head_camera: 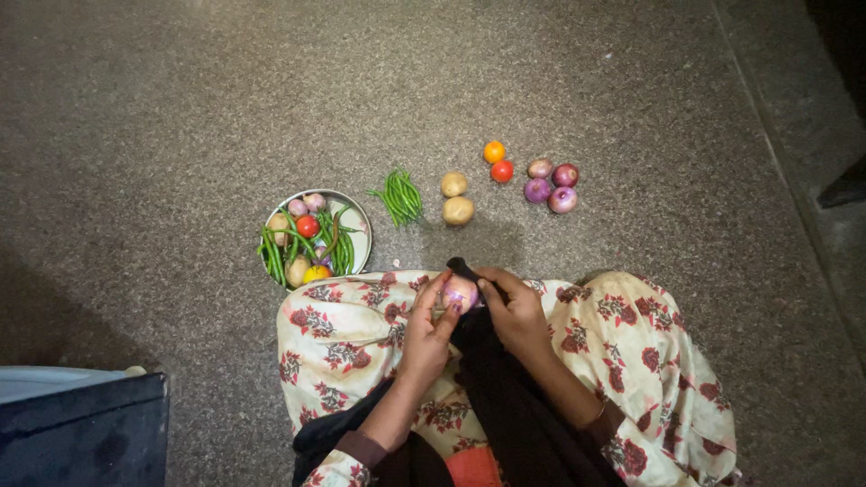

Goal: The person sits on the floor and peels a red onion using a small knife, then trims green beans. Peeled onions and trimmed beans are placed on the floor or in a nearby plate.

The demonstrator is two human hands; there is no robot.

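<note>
I sit on a speckled floor with a floral cloth over my knees. Both hands meet over my lap around a small purple onion. My left hand cups it from the left with the fingers curled up. My right hand grips it from the right, together with a fold of black cloth that drapes down between my arms.
A round steel plate to the front left holds green beans, onions, tomatoes and potatoes. On the floor ahead lie a bunch of green beans, two potatoes, two tomatoes and several purple onions. A dark box stands at lower left.
</note>
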